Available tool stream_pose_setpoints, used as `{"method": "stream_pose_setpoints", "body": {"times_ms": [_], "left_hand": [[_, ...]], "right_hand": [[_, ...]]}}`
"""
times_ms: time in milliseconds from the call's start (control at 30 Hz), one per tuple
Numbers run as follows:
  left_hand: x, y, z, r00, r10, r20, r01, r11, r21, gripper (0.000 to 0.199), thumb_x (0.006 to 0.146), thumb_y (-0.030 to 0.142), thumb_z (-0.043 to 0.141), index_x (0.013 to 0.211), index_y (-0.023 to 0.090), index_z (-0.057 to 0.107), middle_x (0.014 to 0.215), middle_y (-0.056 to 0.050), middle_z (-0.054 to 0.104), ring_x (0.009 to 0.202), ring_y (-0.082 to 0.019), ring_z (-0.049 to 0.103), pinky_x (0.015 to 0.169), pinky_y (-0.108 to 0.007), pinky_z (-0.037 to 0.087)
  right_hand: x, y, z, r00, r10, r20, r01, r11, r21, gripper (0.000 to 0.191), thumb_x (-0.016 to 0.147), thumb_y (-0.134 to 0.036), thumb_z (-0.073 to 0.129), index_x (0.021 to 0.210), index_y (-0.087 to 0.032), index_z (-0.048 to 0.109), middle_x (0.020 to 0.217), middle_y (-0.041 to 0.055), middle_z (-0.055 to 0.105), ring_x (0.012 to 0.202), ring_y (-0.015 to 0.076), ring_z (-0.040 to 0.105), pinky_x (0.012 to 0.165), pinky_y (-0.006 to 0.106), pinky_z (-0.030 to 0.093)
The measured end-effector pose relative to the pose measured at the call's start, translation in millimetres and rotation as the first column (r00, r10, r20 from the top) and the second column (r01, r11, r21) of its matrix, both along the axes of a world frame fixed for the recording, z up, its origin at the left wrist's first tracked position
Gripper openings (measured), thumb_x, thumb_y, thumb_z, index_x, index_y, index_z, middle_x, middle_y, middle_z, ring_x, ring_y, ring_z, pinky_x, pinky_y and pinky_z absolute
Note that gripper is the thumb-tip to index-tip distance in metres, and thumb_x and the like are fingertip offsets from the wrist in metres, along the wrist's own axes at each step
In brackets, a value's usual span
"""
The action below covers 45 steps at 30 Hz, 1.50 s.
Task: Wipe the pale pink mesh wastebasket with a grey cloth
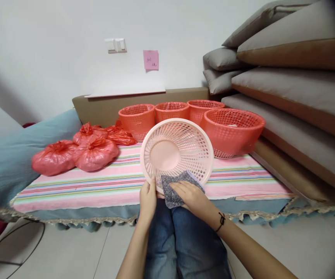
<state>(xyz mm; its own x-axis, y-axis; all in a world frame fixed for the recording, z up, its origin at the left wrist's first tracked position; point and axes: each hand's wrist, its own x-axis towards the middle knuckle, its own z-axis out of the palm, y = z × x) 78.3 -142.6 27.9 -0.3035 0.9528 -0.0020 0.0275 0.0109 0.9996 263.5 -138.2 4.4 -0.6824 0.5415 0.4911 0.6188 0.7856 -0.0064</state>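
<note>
A left hand (148,195) grips the lower left rim of a pale pink basket (165,155), its thumb closed over the edge and its other fingers largely hidden. Beside it, the right hand (189,193) holds a gray cloth (171,195) against the basket's lower rim, fingers laid nearly flat across the fabric; the thumb's position cannot be made out. A dark band (221,221) circles the right wrist.

The basket is tilted, its open mouth facing the wearer, directly above and between the hands, just over knees in blue jeans (184,240). Behind it, four red baskets (231,135) stand upright on a striped cover (97,190), the rightmost nearest the wearer. To the left, knotted red plastic bags (96,155) lie bunched together near a blue-draped armrest (45,133). Gray and brown cushions (295,87) rise in a stack at right. On the white wall (68,50) beyond, a pink note (150,60) with handwriting hangs to the right of two light switches (115,45).
</note>
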Motion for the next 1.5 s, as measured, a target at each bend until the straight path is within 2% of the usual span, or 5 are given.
{"method": "stream_pose_setpoints", "body": {"times_ms": [233,533,800,1100,1500], "left_hand": [[-46.5,-2.5,28.5,0.973,0.156,-0.168,-0.131,0.98,0.15,0.05,0.085,0.063,0.054,0.058,0.023,0.04,0.041,0.008,0.036,0.036,-0.01,0.035,0.039,-0.022,0.028],[4.1,-6.9,-2.4,0.968,0.214,-0.134,-0.189,0.965,0.18,0.048,0.087,0.066,0.048,0.067,0.023,0.045,0.057,0.004,0.044,0.055,-0.014,0.044,0.051,-0.026,0.036],[-44.6,4.2,26.1,0.931,0.254,-0.263,-0.193,0.952,0.239,0.042,0.091,0.054,0.048,0.064,0.023,0.041,0.055,0.005,0.037,0.054,-0.013,0.037,0.052,-0.025,0.03],[1.6,-1.5,-11.0,0.909,0.326,-0.259,-0.269,0.935,0.232,0.031,0.09,0.048,0.05,0.073,0.023,0.045,0.058,0.006,0.042,0.055,-0.013,0.041,0.055,-0.026,0.032],[-23.1,8.2,1.1,0.846,0.45,-0.287,-0.389,0.888,0.247,0.031,0.086,0.046,0.057,0.07,0.024,0.042,0.06,0.006,0.042,0.057,-0.014,0.042,0.058,-0.026,0.033]], "right_hand": [[22.7,6.8,7.3,0.998,-0.012,0.066,0.005,0.994,0.108,0.038,0.091,-0.004,0.052,0.125,-0.017,0.063,0.118,0.0097,0.072,0.116,0.0258,0.062,0.1,0.044,0.052],[-11.1,1.6,-10.3,0.999,-0.024,-0.031,0.023,0.999,-0.022,0.045,0.089,-0.002,0.048,0.131,-0.01,0.059,0.122,0.0139,0.07,0.109,0.0239,0.065,0.098,0.04,0.055],[17.2,10.3,-9.3,0.997,0.014,0.078,-0.016,0.999,0.031,0.034,0.094,-0.007,0.055,0.125,-0.017,0.062,0.118,0.0102,0.072,0.116,0.0254,0.061,0.101,0.044,0.051],[-28.4,4.8,-13.1,0.997,-0.068,-0.027,0.064,0.988,-0.142,0.05,0.085,0.0,0.055,0.134,-0.006,0.055,0.126,0.0165,0.067,0.112,0.024,0.064,0.097,0.037,0.054],[-6.1,13.1,-25.5,0.994,-0.07,0.081,0.072,0.997,-0.023,0.031,0.094,-0.006,0.052,0.121,-0.016,0.063,0.106,0.0096,0.072,0.098,0.0227,0.065,0.086,0.036,0.055]]}}
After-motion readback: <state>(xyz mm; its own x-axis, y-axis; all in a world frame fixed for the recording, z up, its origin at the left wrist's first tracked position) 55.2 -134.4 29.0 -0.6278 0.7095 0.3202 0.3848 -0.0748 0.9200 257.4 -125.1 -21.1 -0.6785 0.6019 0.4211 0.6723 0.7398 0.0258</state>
